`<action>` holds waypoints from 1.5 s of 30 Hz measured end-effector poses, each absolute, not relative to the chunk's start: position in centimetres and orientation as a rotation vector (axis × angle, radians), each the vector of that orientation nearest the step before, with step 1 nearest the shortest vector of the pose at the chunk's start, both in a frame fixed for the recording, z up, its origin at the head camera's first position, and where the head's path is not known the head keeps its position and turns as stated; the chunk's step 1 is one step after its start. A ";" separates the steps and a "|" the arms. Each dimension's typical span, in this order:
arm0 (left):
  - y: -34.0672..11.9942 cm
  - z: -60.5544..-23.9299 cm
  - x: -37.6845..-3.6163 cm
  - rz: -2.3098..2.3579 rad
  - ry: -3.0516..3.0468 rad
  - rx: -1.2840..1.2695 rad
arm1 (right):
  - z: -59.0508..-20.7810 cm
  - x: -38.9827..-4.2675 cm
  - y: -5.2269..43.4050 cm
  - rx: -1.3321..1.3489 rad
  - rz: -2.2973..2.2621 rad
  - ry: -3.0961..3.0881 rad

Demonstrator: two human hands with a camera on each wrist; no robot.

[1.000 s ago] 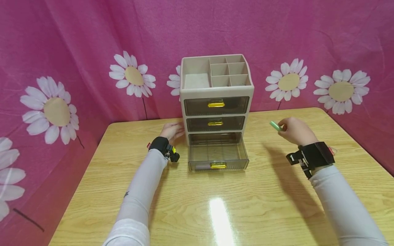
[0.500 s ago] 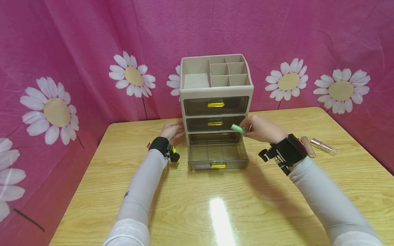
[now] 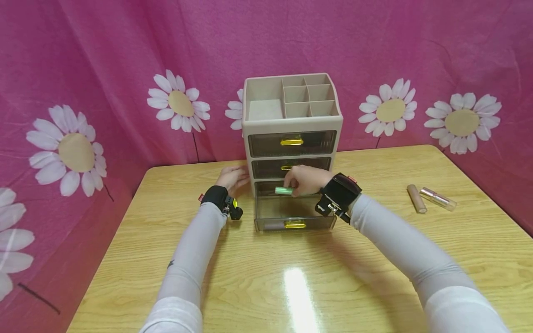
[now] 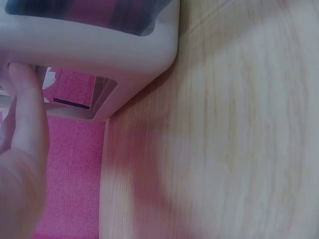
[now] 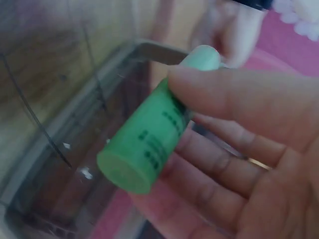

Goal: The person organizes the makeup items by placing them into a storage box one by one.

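Note:
A beige drawer organizer stands at the back of the table, its bottom smoky see-through drawer pulled out. My right hand pinches a small green lip balm tube between thumb and fingers, above that drawer. Dark print runs along the tube in the right wrist view, where the drawer wall lies beyond it. My left hand rests against the organizer's left side. In the left wrist view, its extended fingers reach the side by a cut-out opening.
A brown tube and a clear-and-pink lipstick lie on the table at the right. Two upper drawers with yellow handles are closed. A pink flowered curtain hangs close behind the table.
My right hand has carried the green lip balm tube leftward from the table's right side to over the pulled-out drawer, uncovering the two tubes. The left hand has stayed put.

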State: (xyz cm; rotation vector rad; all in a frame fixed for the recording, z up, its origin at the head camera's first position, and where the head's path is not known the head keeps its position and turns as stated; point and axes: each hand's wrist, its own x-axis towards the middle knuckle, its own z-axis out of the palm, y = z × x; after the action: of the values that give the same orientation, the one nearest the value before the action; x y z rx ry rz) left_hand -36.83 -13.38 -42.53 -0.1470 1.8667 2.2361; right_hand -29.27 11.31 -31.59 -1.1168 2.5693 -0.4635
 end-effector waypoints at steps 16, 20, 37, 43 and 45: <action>-13.4 -42.0 -36.5 2.216 1.872 -0.151 | -44.6 -40.9 8.7 -1.284 -0.270 2.131; -12.3 -38.2 -33.1 2.176 1.897 -0.183 | -40.5 -37.3 7.7 -1.151 -0.229 2.078; -13.3 -42.3 -36.7 2.243 1.846 -0.142 | -36.2 -32.4 6.3 -0.957 -0.177 2.057; -12.2 -38.1 -33.2 2.197 1.870 -0.206 | -35.3 -31.5 6.4 -0.938 -0.200 2.046; -12.2 -37.5 -32.6 2.186 1.870 -0.198 | -35.3 -31.6 6.4 -0.922 -0.216 2.033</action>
State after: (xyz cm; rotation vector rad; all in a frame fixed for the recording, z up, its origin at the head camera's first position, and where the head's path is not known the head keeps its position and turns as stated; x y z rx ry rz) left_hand -32.59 -12.18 -37.46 -0.1980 1.8705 2.1864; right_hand -31.57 6.39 -35.33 -0.9221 2.0328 -0.2157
